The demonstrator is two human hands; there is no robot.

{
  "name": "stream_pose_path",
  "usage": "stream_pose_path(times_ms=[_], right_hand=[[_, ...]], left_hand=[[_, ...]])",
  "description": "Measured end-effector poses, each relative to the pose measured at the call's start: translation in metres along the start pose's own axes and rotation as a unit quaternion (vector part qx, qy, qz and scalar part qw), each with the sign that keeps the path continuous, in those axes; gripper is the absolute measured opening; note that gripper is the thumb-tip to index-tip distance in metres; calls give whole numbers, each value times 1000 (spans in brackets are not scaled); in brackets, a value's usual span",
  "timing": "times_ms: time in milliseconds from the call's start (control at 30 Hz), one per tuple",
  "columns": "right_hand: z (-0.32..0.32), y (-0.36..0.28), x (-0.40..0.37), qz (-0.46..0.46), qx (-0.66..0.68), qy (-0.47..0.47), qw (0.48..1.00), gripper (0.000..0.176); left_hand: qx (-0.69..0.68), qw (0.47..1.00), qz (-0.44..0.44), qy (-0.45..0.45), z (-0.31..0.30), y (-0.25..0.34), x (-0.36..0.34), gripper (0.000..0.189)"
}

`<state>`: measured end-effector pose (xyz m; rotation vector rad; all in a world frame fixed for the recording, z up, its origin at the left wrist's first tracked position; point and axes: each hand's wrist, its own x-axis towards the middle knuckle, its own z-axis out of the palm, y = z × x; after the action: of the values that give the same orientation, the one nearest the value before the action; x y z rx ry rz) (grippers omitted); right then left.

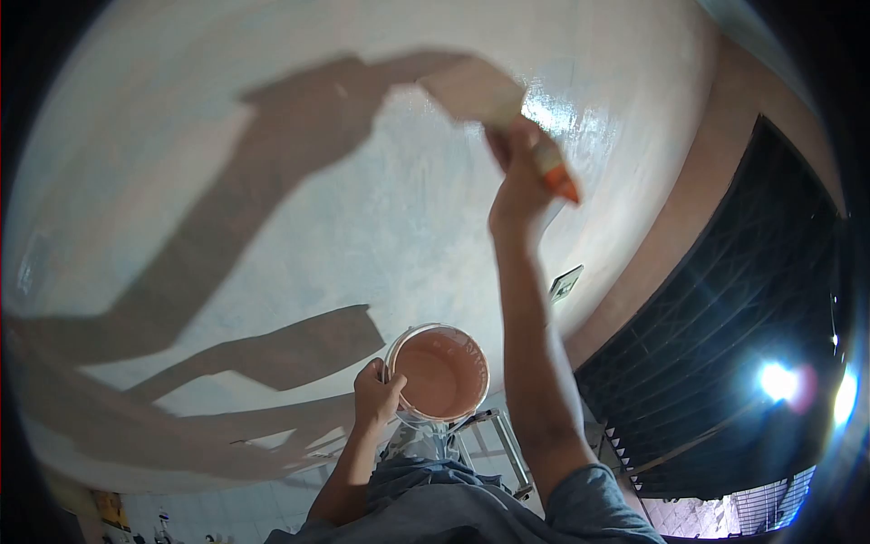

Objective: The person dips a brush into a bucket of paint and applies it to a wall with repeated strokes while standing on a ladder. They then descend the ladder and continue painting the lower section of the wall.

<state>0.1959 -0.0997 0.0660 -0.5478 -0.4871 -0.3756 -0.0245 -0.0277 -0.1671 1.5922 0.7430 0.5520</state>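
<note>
My right hand [519, 186] is raised high and closed around the handle of a wide paintbrush [473, 90]. The handle ends in an orange tip, and the broad bristles lie at the pale wall [390, 208]. Around the brush the wall shines as if wet. Lower down, my left hand [376, 395] grips a white bucket [482, 352] by its left rim, thumb over the edge. Pinkish paint [430, 383] shows inside the bucket, which is held in front of my body. A wire handle hangs below its rim.
A wall switch plate [566, 283] sits right of my forearm. Part of a metal ladder [509, 451] stands below the bucket. To the right are a dark shutter-like panel [698, 326] and a bright lamp [778, 382]. Shadows of my arms fall across the wall.
</note>
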Motion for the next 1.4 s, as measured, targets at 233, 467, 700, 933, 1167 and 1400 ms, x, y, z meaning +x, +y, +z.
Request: stream_pose_path(times_ms=[233,467,700,933,1167,1400], right_hand=[[-146,30,-130,182,-133,100,969,20],[-94,-7,-65,134,-145,95,976,24],[-7,-72,43,-46,16,22,999,26],[-74,-7,32,71,16,75,995,29],[-208,30,-94,182,-93,183,962,33],[-136,-7,-5,81,-150,154,973,23]], left_hand=[[-4,999,-42,2,-6,-1,-1,22],[29,999,-14,4,-2,13,-6,15],[-9,1000,5,12,-5,7,-6,11],[-22,1000,-15,-8,-7,15,-7,10],[19,999,-26,-14,-13,10,-1,11],[25,1000,5,-6,-11,8,2,10]])
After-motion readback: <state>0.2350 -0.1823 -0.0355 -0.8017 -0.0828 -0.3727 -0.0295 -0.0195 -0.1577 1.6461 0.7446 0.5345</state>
